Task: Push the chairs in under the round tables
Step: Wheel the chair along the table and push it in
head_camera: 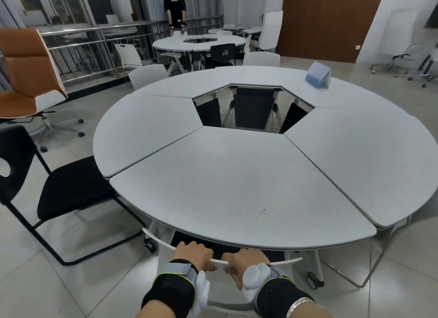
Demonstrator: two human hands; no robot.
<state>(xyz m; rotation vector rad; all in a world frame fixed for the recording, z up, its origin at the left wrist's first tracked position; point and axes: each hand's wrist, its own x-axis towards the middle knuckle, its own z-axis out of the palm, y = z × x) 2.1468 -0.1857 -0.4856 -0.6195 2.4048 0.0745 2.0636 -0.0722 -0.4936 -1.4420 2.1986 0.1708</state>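
While hands (219,258) grip chair (151,233), round table (237,180) bare

matt table (237,187), seemingly plastic chair (163,239)

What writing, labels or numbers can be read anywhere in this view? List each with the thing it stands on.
None can be read.
Blue stack on the round table: no print can be made out; blurred.
Wrist straps by the left hand and right hand, both gripping the white chair back: no lettering shows.
Wall plate by the brown door: too small to tell.
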